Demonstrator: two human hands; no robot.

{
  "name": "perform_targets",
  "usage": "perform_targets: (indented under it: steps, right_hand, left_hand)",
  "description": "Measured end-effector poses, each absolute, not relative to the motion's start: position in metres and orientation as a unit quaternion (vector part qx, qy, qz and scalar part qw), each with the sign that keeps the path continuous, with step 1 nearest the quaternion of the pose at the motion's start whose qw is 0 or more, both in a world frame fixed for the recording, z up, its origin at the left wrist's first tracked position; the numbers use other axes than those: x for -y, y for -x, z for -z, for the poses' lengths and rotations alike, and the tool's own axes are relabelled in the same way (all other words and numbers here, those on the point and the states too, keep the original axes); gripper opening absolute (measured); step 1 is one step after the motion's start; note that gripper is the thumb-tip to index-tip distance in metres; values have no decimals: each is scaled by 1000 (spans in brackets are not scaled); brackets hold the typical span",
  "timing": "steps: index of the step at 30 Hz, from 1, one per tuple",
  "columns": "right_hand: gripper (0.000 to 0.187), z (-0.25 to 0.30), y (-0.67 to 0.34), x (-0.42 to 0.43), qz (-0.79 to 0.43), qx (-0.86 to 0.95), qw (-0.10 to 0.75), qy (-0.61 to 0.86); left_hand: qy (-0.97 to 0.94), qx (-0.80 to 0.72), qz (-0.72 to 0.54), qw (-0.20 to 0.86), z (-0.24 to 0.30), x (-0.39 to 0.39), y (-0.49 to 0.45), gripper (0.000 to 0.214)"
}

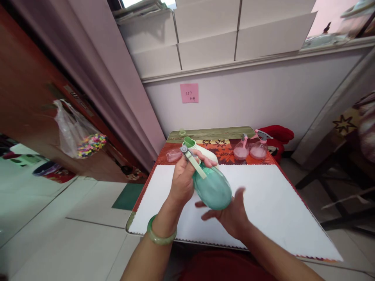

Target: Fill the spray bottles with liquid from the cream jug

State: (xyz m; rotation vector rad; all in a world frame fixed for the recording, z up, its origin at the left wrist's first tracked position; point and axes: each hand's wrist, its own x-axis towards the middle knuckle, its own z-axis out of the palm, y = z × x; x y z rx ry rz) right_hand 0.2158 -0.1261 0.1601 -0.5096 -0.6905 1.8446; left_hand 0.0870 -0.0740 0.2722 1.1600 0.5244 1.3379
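Note:
A translucent teal spray bottle (212, 189) is tilted above the table, its round base toward me. My left hand (183, 177) is closed around its neck and spray head, by the pale green trigger (195, 164). The grey nozzle tip points away to the upper left. Just under the base is my right hand (233, 218), open, with fingers and thumb spread; whether it touches the bottle I cannot tell. Behind the left hand, a pale green and white object (209, 153) with a green opening is partly hidden.
Two pink spray bottles (241, 150) stand at the table's back right, and a clear pink piece (174, 155) lies at the back left. A small green ring (182, 132) is near the wall. White sheeting (272, 210) covers the front. A bag of colourful pieces (90, 144) hangs left.

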Motion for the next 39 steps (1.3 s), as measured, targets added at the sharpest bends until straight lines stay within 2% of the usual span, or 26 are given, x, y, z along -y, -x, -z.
perform_targets:
  steps: [2, 4, 6, 9, 11, 13, 16, 20, 23, 26, 29, 33, 39]
  right_hand:
    - [107, -163, -224, 119, -904, 209, 358, 105]
    - [104, -163, -229, 116, -941, 167, 289, 49]
    - [89, -161, -229, 118, -921, 171, 342, 77]
    - [71, -160, -222, 126, -777, 263, 532, 211]
    - [75, -160, -217, 130, -606, 351, 644, 307]
    - [83, -159, -216, 133, -454, 418, 692, 374]
    - [83, -153, -220, 133, -370, 457, 693, 418]
    - [79, -138, -233, 131, -379, 468, 671, 433]
    - [80, -128, -247, 124, -372, 458, 667, 455]
    - [81, -128, -261, 109, -370, 455, 661, 468]
    - [82, -146, -271, 88, -363, 472, 656, 464]
    - [82, -184, -276, 60, -344, 500, 649, 458]
    - [81, -221, -270, 28, -357, 533, 615, 458]
  left_hand:
    - [-515, -219, -551, 619, -271, 74, -86, 24]
    - [-526, -216, -538, 622, -269, 74, -86, 24]
    - [-530, -221, -545, 612, -268, 75, -86, 23]
    - [-515, -244, -560, 601, -267, 75, -87, 21]
    - [-499, -259, -582, 588, -269, 74, -89, 22]
    - [-482, -263, -619, 562, -273, 71, -91, 23]
    - [-457, -254, -670, 526, -284, 62, -86, 26]
    - [-392, -243, -729, 505, -292, 42, -48, 25]
    - [-311, -244, -772, 499, -273, 24, 2, 36]
    - [-234, -290, -791, 485, -225, 13, 49, 43]
    - [-219, -418, -747, 468, -160, 17, 71, 52]
    - [-223, -490, -711, 452, -77, 40, 63, 45]
    - [-262, -521, -705, 404, -16, 56, 55, 47]
